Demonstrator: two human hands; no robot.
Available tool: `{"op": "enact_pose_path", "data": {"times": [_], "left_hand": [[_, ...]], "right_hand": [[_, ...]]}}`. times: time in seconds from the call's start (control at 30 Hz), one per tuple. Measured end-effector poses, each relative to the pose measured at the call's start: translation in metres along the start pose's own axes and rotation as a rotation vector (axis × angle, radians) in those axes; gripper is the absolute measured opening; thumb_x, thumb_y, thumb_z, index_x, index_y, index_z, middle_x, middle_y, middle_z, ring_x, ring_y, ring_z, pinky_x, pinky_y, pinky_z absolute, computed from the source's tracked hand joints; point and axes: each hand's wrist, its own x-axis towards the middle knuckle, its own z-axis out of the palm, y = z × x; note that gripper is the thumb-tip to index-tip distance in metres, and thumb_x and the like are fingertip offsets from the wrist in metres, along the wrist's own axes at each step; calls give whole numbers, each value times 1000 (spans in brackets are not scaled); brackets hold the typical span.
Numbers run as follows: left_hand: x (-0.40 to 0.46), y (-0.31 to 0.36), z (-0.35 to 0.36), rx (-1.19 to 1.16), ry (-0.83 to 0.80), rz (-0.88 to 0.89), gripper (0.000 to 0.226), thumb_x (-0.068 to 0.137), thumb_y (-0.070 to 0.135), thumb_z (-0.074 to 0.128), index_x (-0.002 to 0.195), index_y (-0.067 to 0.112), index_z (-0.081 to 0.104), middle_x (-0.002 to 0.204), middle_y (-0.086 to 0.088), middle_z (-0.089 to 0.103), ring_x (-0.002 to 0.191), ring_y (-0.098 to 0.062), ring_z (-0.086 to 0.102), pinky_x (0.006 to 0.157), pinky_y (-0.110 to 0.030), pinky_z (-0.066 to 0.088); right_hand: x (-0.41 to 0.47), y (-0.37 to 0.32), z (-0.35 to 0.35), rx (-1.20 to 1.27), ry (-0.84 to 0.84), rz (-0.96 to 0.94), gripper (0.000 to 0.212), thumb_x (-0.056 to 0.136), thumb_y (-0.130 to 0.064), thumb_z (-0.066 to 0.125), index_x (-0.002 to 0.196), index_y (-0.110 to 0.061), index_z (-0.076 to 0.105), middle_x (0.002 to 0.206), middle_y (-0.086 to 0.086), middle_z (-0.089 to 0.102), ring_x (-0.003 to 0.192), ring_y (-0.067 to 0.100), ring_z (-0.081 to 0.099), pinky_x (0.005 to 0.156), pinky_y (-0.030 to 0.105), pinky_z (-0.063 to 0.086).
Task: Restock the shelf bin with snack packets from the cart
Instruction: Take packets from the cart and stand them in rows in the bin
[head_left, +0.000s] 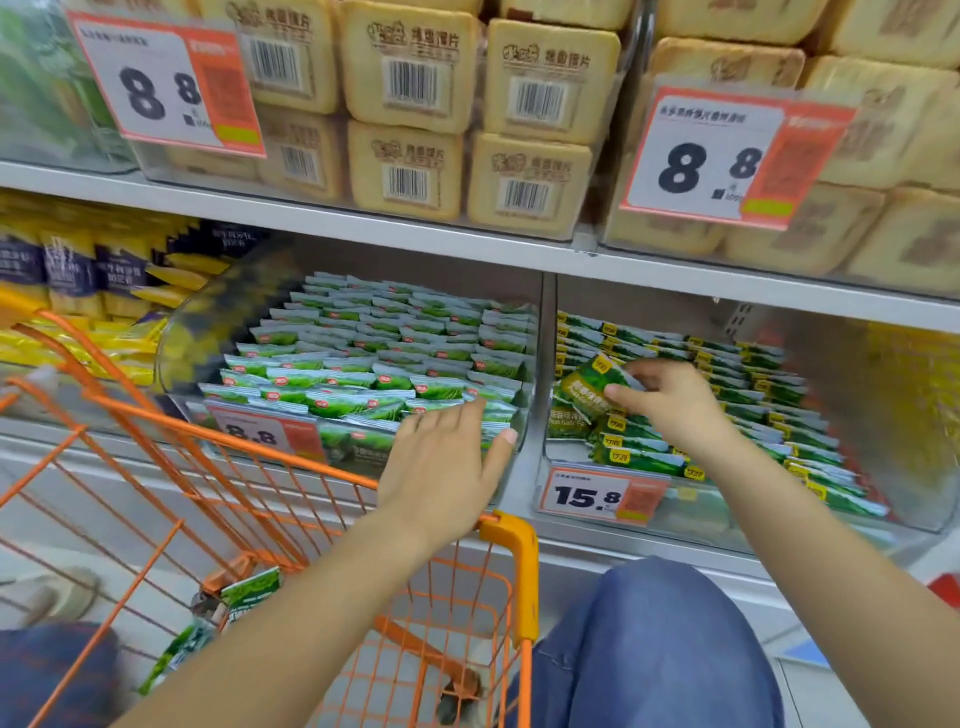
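One packet (584, 392) sat pinched between the thumb and curled fingers of the right hand (670, 402), right of centre in the frame, tilted over the front rows of the right bin (727, 525). The left hand (441, 467) lay just left of centre with fingers straight and loosely spread, holding nothing, palm down near the front lip of the left bin (176, 332); whether it touched the lip I could not tell.

Judging from the neat, overlapped rows already in the right bin, the step in hand was seating this packet among them. To do it well, the packet wanted turning so its yellow corner tag lined up with its neighbours', then sliding into the loose patch at the front left of the bin, not dropping on top. A light pinch would do, since the wrapper looked soft and crinkly.

More green packets lay at the bottom of the orange cart (509, 561), lower left of the frame. The free left hand looked best placed to fetch the next one. A 15.8 tag (587, 496) hung on the bin's front.
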Motion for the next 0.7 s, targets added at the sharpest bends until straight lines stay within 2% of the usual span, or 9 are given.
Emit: {"op": "enact_pose_path", "data": {"times": [0.07,0.13,0.27,0.37,0.43,0.53,0.57,0.63,0.7], "left_hand": [[0,-1,0,7,-5,0,61,100,54,17,150,20,26,150,0,39,138,-18,33,112,-36,19],[1,0,1,28,-11,-3,61,100,54,17,149,20,27,149,-1,40,137,-19,34,111,-36,20],[2,-1,3,41,-15,-4,59,100,53,16,147,20,30,148,-1,41,136,-19,34,111,-35,20],[2,-1,3,55,-8,8,58,100,52,16,145,20,33,146,0,43,133,-19,36,108,-34,22],[1,-1,3,64,-6,11,58,100,52,16,144,20,35,144,0,44,132,-19,37,106,-33,23],[3,0,3,80,-5,8,61,99,54,11,141,20,40,141,0,48,129,-19,41,104,-34,26],[4,0,3,92,-5,3,65,96,55,8,140,20,42,140,0,49,127,-19,42,103,-34,27],[3,1,3,97,-8,-4,68,93,54,7,138,19,43,138,0,50,126,-20,42,103,-35,28],[4,-1,3,52,-16,6,59,99,53,14,140,19,41,141,-1,48,129,-20,40,105,-35,26]], "right_hand": [[6,2,7,-130,-41,0,41,90,-27,66,125,-7,61,131,11,59,120,28,54,93,33,43],[9,3,12,-295,-42,-46,38,90,-31,64,123,-12,63,128,7,62,116,25,58,86,30,45],[13,-5,20,-504,46,-115,28,89,-38,64,108,-19,71,108,4,71,94,24,64,72,30,50],[18,-13,27,-697,-25,-187,24,88,-39,65,92,-17,74,88,5,72,83,24,63,69,31,53],[21,-13,33,-839,-77,-230,24,87,-40,64,85,-18,74,79,3,69,83,23,59,76,31,51],[22,-8,39,-894,-100,-200,29,88,-43,63,73,-18,67,69,-1,57,85,23,49,92,36,40],[22,-7,39,-885,-108,-186,29,88,-43,62,76,-18,68,72,-1,58,90,24,51,95,37,37],[21,-7,37,-866,-113,-178,29,88,-46,62,95,-20,72,89,2,66,101,26,54,99,39,35],[16,-7,33,-794,-80,-156,36,86,-51,61,112,-26,68,104,0,69,105,25,57,100,39,39]]}}
